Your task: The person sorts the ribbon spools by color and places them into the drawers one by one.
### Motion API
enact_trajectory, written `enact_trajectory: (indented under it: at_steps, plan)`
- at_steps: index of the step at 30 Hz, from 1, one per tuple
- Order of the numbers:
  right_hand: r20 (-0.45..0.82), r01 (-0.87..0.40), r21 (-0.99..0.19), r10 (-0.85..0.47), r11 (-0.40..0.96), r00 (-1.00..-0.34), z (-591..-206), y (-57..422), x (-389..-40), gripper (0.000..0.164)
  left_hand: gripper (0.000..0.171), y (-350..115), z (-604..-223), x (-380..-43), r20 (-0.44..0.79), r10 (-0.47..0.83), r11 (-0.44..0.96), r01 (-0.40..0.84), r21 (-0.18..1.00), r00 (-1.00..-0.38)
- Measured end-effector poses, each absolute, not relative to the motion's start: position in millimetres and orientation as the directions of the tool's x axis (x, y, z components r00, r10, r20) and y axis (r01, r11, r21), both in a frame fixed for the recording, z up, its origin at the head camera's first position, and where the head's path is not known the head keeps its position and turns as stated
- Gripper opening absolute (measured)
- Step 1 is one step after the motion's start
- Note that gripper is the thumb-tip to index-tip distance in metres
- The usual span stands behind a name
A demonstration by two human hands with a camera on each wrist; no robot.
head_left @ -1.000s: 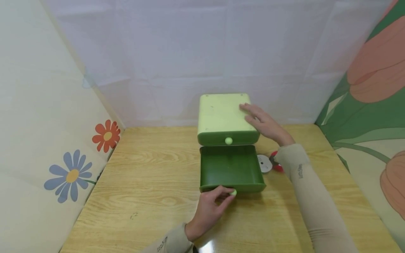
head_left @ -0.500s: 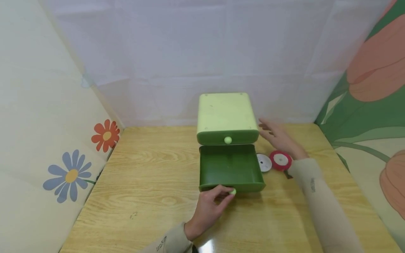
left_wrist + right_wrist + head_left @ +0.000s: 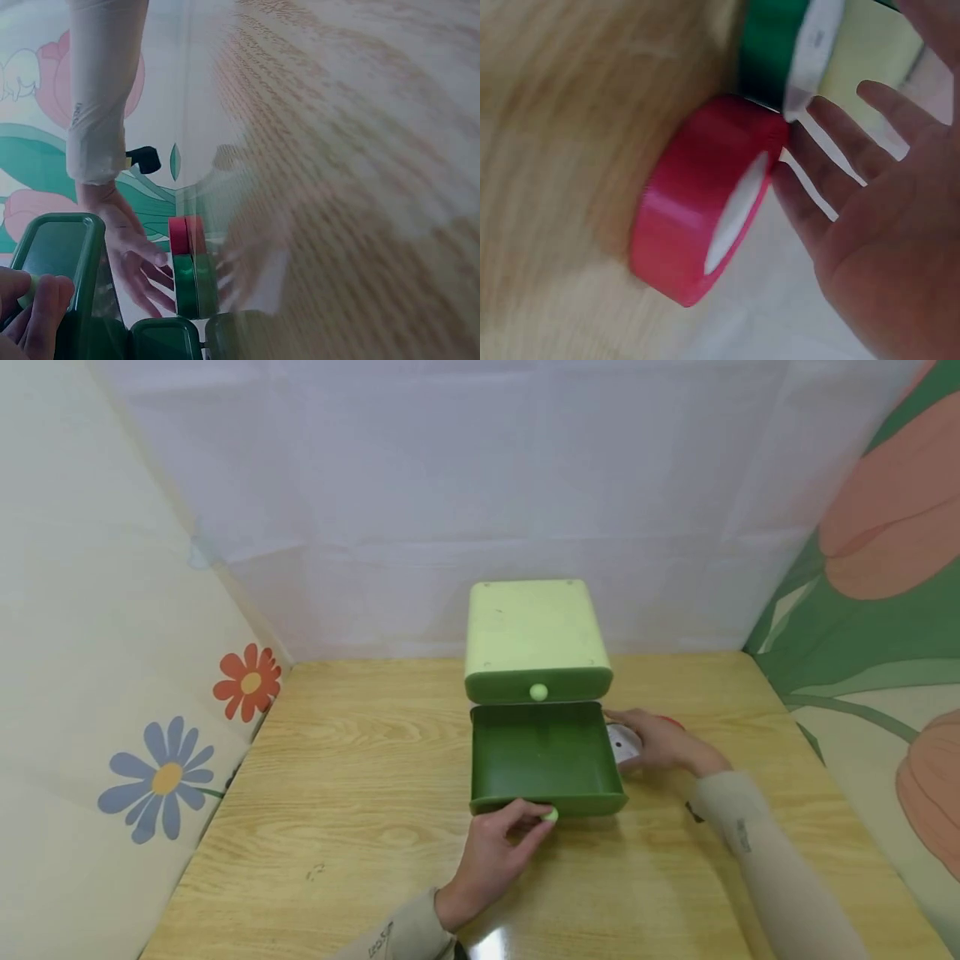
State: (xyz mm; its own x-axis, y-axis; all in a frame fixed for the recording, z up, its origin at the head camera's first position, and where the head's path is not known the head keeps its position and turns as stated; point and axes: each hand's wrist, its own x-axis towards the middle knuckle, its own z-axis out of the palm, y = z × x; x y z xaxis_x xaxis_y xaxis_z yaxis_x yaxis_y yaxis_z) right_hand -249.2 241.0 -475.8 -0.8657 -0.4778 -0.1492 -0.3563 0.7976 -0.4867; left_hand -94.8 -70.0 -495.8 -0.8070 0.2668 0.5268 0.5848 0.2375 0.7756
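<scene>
My left hand point(image 3: 491, 860) pinches the pale round knob point(image 3: 552, 815) of the lower green drawer point(image 3: 542, 807), which is pulled far out with nothing visible in it. It belongs to a small box with a pale green top point(image 3: 536, 627). To the right of the drawer, my right hand point(image 3: 663, 745) reaches over two ribbon spools, its fingers spread and not closed round either. The green ribbon spool point(image 3: 769, 52) has a white face and stands nearest the fingertips. Beside it is the red ribbon spool point(image 3: 697, 202), mostly hidden by the hand in the head view.
The box's upper drawer point(image 3: 495, 686) is closed. A wooden table point(image 3: 360, 793) spreads out to both sides, with a white sheet point(image 3: 375, 510) behind it. Flower-patterned panels point(image 3: 892, 568) stand at left and right. A small dark object point(image 3: 694, 812) lies by the right sleeve.
My right hand has left the box top, swung out to the right, then come down over the spools. My left hand stays on the knob, and the drawer has not moved.
</scene>
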Motion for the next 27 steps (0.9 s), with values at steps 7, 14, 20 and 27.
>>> enact_trajectory:
  at_steps: [7, 14, 20, 27]
  plan:
    - [-0.143, -0.397, -0.409, -0.487, 0.822, -0.861, -488.2, 235.7, -248.9, 0.088, 0.018, -70.4, -495.2, -94.2, 0.543, 0.262, 0.229, 0.598, 0.768, -0.798]
    - [-0.123, -0.42, -0.348, -0.485, 0.838, -0.866, -490.5, 235.3, -250.1, 0.079, 0.017, -70.2, -495.2, -94.7, 0.535, 0.265, 0.218, 0.59, 0.777, -0.802]
    - [-0.121, -0.398, -0.362, -0.466, 0.843, -0.877, -490.8, 240.2, -253.9, 0.078, 0.013, -70.1, -494.8, -94.6, 0.511, 0.271, 0.223, 0.57, 0.791, -0.816]
    - [-0.07, -0.358, -0.483, -0.443, 0.799, -0.894, -484.6, 245.4, -254.1, 0.081, 0.015, -70.4, -495.3, -94.3, 0.528, 0.271, 0.224, 0.587, 0.778, -0.805]
